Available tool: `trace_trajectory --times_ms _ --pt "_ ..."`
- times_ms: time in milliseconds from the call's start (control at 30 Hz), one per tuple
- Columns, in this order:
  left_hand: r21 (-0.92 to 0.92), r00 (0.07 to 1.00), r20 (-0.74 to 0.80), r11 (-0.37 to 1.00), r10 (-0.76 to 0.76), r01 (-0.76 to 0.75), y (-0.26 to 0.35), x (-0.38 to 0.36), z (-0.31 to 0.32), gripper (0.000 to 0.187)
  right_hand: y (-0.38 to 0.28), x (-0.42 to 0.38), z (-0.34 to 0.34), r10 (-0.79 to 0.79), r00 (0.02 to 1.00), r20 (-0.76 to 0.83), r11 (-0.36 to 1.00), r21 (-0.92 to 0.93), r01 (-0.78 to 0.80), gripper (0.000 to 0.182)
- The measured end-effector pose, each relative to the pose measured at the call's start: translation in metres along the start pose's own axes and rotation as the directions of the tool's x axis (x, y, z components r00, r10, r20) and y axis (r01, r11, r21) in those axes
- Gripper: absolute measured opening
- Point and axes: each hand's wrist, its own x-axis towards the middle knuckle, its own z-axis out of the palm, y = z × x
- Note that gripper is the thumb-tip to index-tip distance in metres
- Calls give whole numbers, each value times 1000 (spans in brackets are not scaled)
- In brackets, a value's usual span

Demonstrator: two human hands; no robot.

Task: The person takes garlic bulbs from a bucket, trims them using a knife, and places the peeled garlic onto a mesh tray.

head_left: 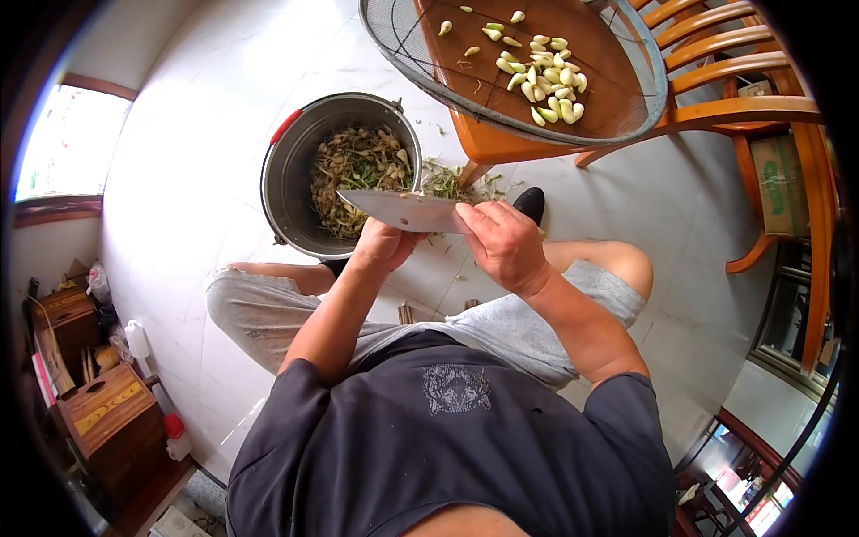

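My right hand is closed around the handle end of a broad kitchen knife, whose pointed blade reaches left. Beneath the blade, my left hand is closed; the blade covers most of its fingers and whatever they hold. A small pale bit shows at the blade's upper edge. Just beyond the knife stands a metal bucket with a red grip on its handle. Inside it lie many small bulbs with roots and green stems. Trimmed whitish-green bulbs lie in a round mesh sieve.
The sieve rests on an orange wooden chair, with another slatted chair at the right. Green trimmings litter the tiled floor beside the bucket, near a dark shoe. A wooden cabinet stands at the left.
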Motion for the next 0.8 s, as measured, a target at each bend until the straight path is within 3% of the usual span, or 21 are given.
trace_trajectory --times_ms 133,233,333,433,533,633,733,800 --pt "-48 1000 -7 998 26 -26 2 -3 9 29 -2 1 -1 7 1000 -3 1000 -1 -7 22" --pt "15 982 183 999 44 -48 10 0 7 16 6 -4 2 145 986 79 989 -43 -142 14" --pt "93 990 135 996 -28 15 24 -5 20 16 33 -14 3 410 877 249 912 -140 -386 13" --pt "133 996 74 989 50 -60 20 -3 17 14 32 -12 -5 521 824 223 852 -81 -517 19" --pt "107 995 42 990 85 -89 15 0 13 16 28 -5 -10 546 788 285 824 -8 -567 22" --pt "52 983 134 990 125 -133 13 5 11 19 29 -7 -5 529 806 267 827 52 -560 20" --pt "-19 988 41 989 148 -147 12 11 9 17 25 -4 -6 541 786 298 802 98 -589 18" --pt "37 986 -38 987 161 -159 15 10 17 13 23 -4 -8 522 813 259 812 143 -566 18"
